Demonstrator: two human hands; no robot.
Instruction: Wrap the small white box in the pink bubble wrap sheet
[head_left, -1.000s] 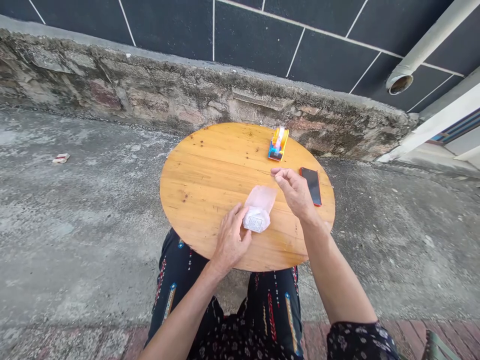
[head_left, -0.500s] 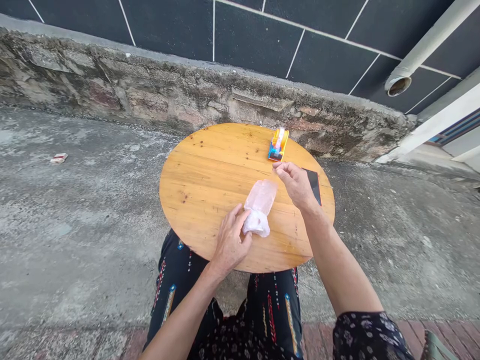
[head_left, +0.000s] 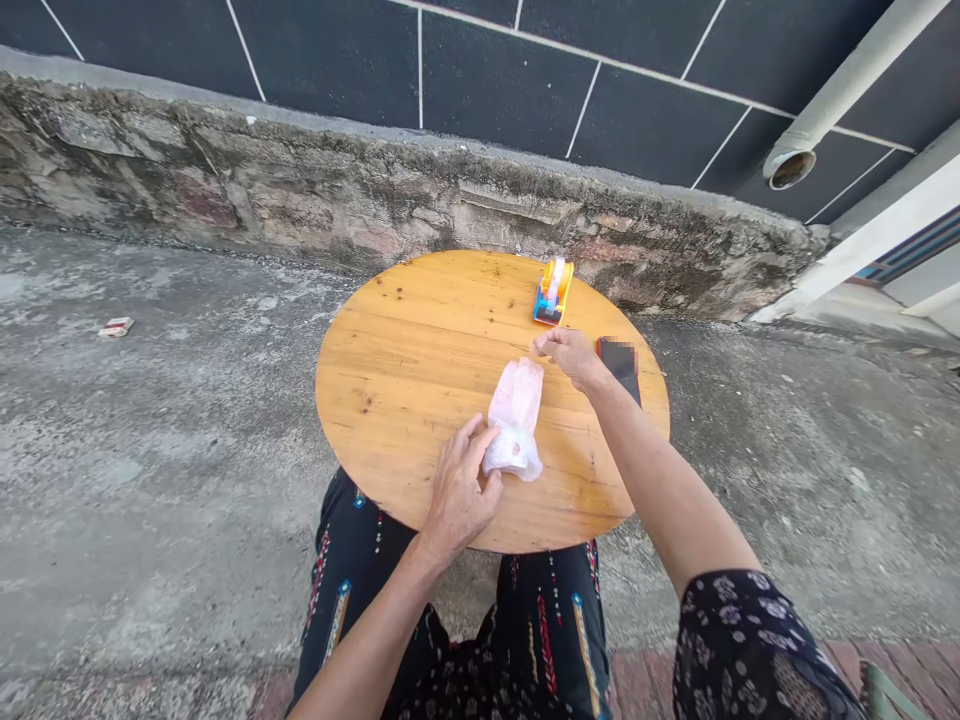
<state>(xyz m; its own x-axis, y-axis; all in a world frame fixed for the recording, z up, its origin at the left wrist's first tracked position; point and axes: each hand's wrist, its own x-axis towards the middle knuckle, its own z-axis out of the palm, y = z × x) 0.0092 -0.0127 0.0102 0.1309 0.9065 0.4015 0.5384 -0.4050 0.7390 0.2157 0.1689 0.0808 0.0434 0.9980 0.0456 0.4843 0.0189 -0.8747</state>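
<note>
A bundle of translucent pinkish bubble wrap [head_left: 517, 415] lies on the round wooden table [head_left: 405, 370], its near end folded thicker around something I cannot make out. My left hand [head_left: 461, 485] holds the bundle's near left edge, index finger on top and thumb at the lower side. Just beyond the wrap's far end, my right hand [head_left: 566, 355] is closed in a pinch; whatever its fingertips hold is too small to tell. Behind that hand stands a yellow and blue tape dispenser [head_left: 553, 292] with a roll of clear tape.
A dark phone [head_left: 619, 368] with a red edge lies by the table's right side, partly behind my right forearm. A stone wall base [head_left: 315, 200] runs behind the table. A small crumpled packet [head_left: 116, 327] is on the concrete ground at left.
My right hand has moved slightly left, closer to the far end of the bubble wrap, uncovering more of the phone. My left hand stays at the bundle.
</note>
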